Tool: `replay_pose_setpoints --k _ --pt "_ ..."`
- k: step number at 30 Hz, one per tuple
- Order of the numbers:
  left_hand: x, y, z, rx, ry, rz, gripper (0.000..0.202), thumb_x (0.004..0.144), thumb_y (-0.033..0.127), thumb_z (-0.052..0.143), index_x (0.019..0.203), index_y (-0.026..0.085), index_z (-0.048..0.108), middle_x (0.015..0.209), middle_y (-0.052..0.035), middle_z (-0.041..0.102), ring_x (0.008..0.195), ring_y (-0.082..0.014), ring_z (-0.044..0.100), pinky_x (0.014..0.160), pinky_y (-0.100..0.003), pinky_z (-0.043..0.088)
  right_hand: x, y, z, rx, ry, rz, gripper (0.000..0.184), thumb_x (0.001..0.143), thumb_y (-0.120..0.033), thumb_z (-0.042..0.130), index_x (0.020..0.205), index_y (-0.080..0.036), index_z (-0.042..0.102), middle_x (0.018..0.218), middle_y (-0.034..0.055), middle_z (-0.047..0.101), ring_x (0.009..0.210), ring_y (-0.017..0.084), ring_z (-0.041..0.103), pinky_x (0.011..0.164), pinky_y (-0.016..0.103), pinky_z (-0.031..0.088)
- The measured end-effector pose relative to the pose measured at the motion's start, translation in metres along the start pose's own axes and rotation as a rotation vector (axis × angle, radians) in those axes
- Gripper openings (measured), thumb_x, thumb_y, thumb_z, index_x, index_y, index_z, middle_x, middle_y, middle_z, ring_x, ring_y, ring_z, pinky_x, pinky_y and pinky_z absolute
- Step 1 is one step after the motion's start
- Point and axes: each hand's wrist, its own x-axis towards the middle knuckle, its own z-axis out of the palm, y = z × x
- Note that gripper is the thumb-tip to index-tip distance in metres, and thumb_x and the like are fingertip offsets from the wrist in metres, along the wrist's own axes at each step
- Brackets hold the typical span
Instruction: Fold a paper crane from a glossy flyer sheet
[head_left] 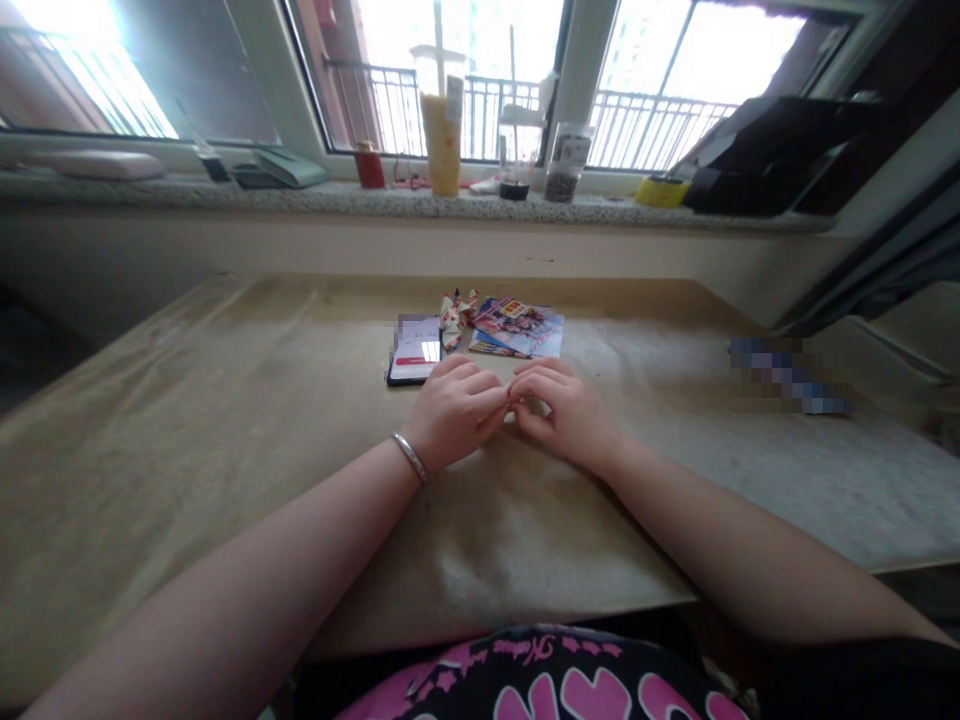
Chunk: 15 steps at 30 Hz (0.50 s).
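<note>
My left hand and my right hand rest together on the tan table, fingertips meeting in a pinch at the middle. Both are closed on something small that the fingers hide. A silver bangle circles my left wrist. Just beyond the hands lie a phone with a lit screen, a few small folded paper pieces, and a stack of colourful printed paper sheets.
A stone windowsill runs along the back with a tall orange drink cup, a red jar, a clear jar, a yellow object and a dark box. A blurred item lies at the table's right.
</note>
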Motion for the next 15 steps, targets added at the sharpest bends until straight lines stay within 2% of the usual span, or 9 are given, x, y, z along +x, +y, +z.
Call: replay_pose_setpoints --k 7,15 --pt "-0.001 -0.003 0.002 -0.049 0.024 -0.037 0.026 0.087 0.024 0.047 0.062 0.019 0.052 0.069 -0.0004 0.058 0.066 -0.0142 0.046 0.072 -0.032 0.036 0.001 0.009 -0.006 -0.019 0.001 -0.002 0.011 0.075 -0.015 0.056 0.078 -0.024 0.06 0.083 0.0018 0.067 0.093 0.02 0.059 0.088 0.036 0.047" --pt "-0.003 -0.005 0.005 -0.054 0.038 -0.084 0.023 0.087 0.025 0.05 0.065 0.019 0.053 0.07 -0.001 0.058 0.069 -0.0149 0.05 0.072 -0.03 0.038 0.0 0.015 -0.007 -0.007 0.054 0.044 0.009 0.076 -0.016 0.057 0.077 -0.023 0.062 0.084 0.0025 0.067 0.091 0.02 0.059 0.085 0.037 0.048"
